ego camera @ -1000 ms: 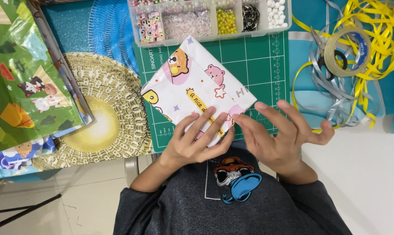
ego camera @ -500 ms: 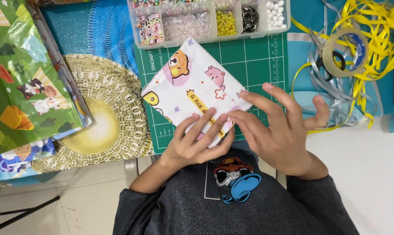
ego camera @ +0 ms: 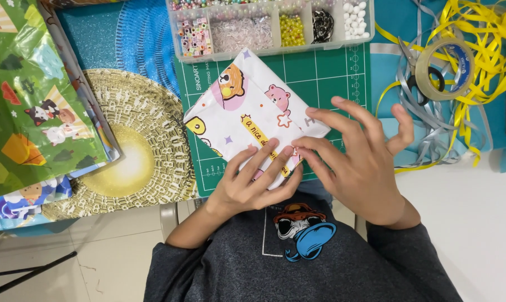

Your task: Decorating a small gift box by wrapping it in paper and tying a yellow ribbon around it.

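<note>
Under both hands (ego camera: pixel 253 184), cartoon-print package (ego camera: pixel 253 109).

Bright, even light; sharp focus, soft shadows, little glare.

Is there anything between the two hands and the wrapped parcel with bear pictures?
Nothing visible does. The left hand and the right hand both rest their fingers directly on the near corner of the wrapped parcel.

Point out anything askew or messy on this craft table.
The wrapped parcel lies skewed to the green cutting mat's grid, under the left hand and right hand. Yellow ribbon sprawls tangled around the tape roll. Nothing looks spilled or damaged.
</note>
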